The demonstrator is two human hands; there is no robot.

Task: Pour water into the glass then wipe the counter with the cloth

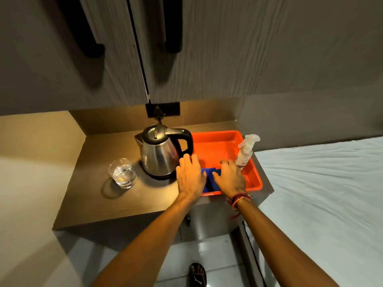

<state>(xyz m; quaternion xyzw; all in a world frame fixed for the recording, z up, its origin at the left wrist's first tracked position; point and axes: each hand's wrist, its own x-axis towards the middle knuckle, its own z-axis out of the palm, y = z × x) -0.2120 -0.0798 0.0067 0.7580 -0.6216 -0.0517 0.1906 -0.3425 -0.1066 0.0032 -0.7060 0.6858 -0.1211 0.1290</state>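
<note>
A clear glass (122,172) holding water stands on the brown counter (87,195), left of a steel kettle (160,154) with a black handle. A blue cloth (210,180) lies in the near left corner of an orange tray (217,146). My left hand (189,176) rests flat over the tray's left edge and the cloth's left side, fingers spread. My right hand (230,177) lies flat on the cloth's right side, fingers apart. Both hands cover much of the cloth; neither has it gripped.
A white spray bottle (245,152) stands in the tray's right side. A wall socket (162,109) sits behind the kettle. Cabinet doors with black handles hang above. A bed with a white sheet (323,193) lies to the right. A sandalled foot (198,274) is on the floor.
</note>
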